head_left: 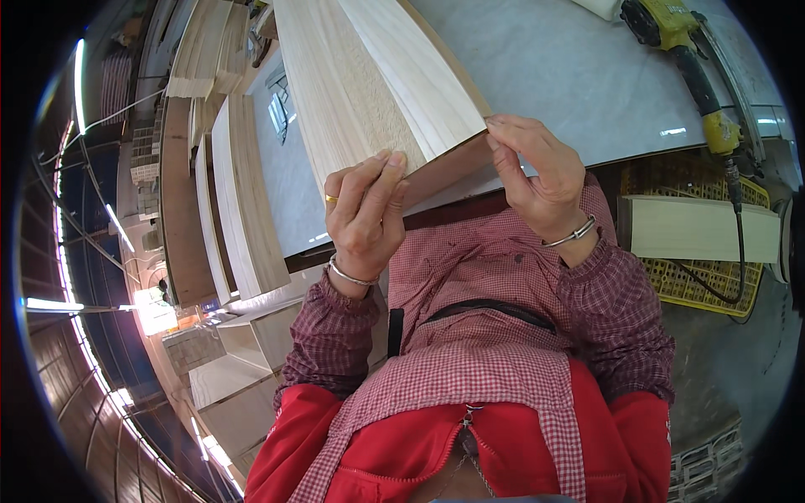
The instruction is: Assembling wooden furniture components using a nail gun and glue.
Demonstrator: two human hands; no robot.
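A long, pale wooden box-like piece (344,92) stretches away from me across the table, its near end facing my apron. Two boards of slightly different tone lie side by side along its top, with a thin slanted line between them. My left hand (365,210) grips the near end at the left, its fingertips bent over the top edge. At the near right corner, my right hand (543,176) pinches the edge between thumb and forefinger. The inside of the piece and the undersides of my fingers are hidden.
The grey, glossy tabletop (537,67) extends beyond the piece. At the far right lies a yellow-and-black power tool (671,33) with a cable. Below it, a wooden panel (704,228) rests on a yellow crate (696,289). Upright boards (247,193) and wooden boxes (251,352) stand left.
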